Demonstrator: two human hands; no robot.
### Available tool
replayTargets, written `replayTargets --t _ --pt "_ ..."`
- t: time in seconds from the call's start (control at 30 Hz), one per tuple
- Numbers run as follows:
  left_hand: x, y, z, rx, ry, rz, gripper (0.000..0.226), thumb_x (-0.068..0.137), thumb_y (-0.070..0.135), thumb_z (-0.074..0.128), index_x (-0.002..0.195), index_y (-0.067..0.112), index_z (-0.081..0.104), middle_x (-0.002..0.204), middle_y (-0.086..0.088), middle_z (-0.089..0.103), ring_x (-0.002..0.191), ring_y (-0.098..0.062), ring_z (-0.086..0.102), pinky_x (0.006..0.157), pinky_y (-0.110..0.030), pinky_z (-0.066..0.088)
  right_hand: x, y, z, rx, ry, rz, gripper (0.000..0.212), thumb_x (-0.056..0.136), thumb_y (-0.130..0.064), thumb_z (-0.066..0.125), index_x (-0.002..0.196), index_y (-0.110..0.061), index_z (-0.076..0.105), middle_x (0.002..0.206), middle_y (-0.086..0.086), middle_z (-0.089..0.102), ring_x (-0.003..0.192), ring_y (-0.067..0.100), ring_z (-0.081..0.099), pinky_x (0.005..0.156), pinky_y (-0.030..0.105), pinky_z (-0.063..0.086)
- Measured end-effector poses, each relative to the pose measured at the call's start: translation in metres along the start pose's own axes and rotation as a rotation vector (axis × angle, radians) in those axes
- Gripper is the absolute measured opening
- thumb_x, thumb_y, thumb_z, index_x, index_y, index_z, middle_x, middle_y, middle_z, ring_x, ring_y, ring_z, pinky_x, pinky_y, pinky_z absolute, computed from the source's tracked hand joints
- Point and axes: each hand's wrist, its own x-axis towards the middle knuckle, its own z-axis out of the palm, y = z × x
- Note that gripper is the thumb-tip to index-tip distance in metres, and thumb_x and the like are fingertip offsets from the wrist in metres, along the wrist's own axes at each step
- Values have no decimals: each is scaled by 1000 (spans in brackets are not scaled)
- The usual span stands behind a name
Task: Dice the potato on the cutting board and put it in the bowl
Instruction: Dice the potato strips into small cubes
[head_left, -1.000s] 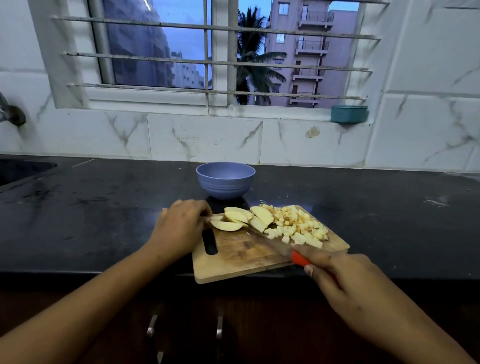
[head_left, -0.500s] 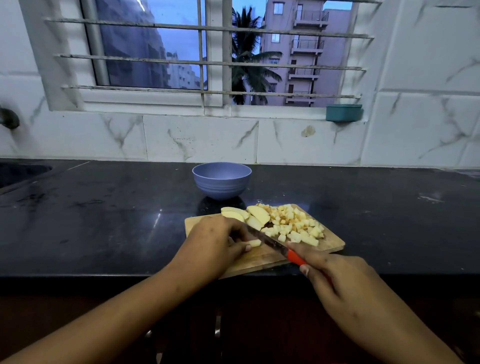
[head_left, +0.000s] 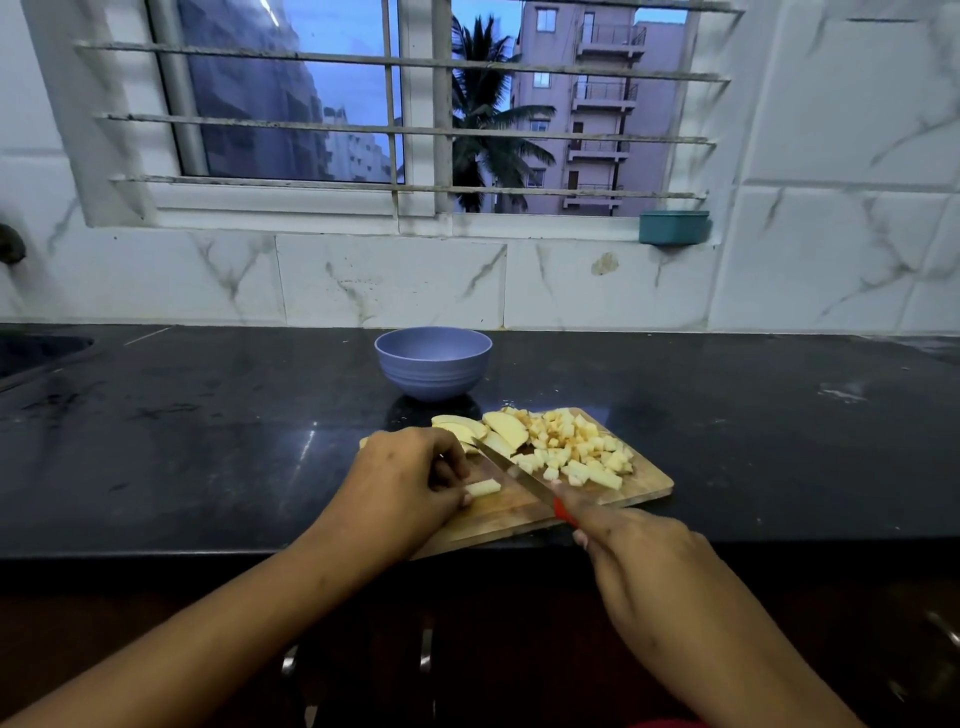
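A wooden cutting board (head_left: 644, 486) lies at the counter's front edge. A heap of diced potato (head_left: 576, 447) covers its right half, and a few potato slices (head_left: 501, 428) lie at its back left. My left hand (head_left: 410, 478) pins a small potato strip (head_left: 483, 487) to the board with its fingertips. My right hand (head_left: 639, 551) grips a knife by its red handle (head_left: 563, 512); the knife blade (head_left: 511, 470) slants up-left, just right of the strip. An empty blue bowl (head_left: 432, 361) stands behind the board.
The black counter (head_left: 208, 441) stretches left to a sink (head_left: 36, 353) and right past pale smears (head_left: 841, 392). A marble-tiled wall and a barred window rise behind. A teal container (head_left: 674, 227) sits on the sill.
My left hand slid from the board's left edge toward the front middle, bringing one potato strip with it. The knife stayed slanted over the board.
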Motion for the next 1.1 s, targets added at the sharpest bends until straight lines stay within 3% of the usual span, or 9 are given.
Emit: replayTargets --t 0.03,0.17,0.3,0.43,0.63,0.8,0.93,1.1 --pt "0 1 0 -14 10 -15 18 73 21 79 74 29 63 66 19 63 71 9 57 74 -13 41 -2 -1 -1 15 -1 -5 50 103 -33 29 147 -50 11 107 -12 55 97 9 56 84 29 49" --pt "1 4 4 -43 26 -29 32 71 17 80 67 31 52 63 19 62 69 13 56 69 -5 36 -1 -8 2 -47 -87 27 57 103 -24 31 148 -48 5 106 -8 54 97 13 57 84 31 49" --pt "0 3 4 -71 50 -43 29 70 19 81 69 29 54 64 18 64 71 12 58 82 -21 43 5 -6 4 -89 -61 -3 57 102 -21 32 149 -45 9 105 -7 55 94 16 58 75 30 48" --pt "0 2 7 -85 73 -39 31 70 23 82 68 31 52 64 15 66 72 7 60 87 -29 44 6 -3 1 -65 5 -11 55 103 -22 30 149 -44 10 104 -10 53 96 14 58 77 28 49" --pt "2 -1 11 -92 92 -31 33 71 23 82 68 32 51 68 13 64 71 3 60 68 -11 41 0 -5 -1 -13 -21 -20 55 103 -25 30 147 -48 8 112 -11 56 100 12 58 84 32 51" --pt "4 -4 11 -111 73 -36 32 68 19 83 68 31 54 67 14 65 74 8 60 66 -5 40 6 -7 7 -122 -58 -10 59 102 -20 33 149 -44 5 101 -7 51 96 16 57 72 28 45" --pt "3 -9 1 -136 -5 -56 28 70 12 81 76 29 60 68 17 67 78 16 58 64 2 36 11 -1 6 -94 -29 -27 57 102 -18 34 150 -42 13 106 -6 57 95 16 60 76 31 51" --pt "3 -13 -3 -125 6 -75 26 70 16 82 82 26 62 70 14 70 77 14 60 67 0 38 7 5 -2 -4 42 -34 49 104 -29 30 148 -45 17 106 -10 58 93 10 59 79 28 51"
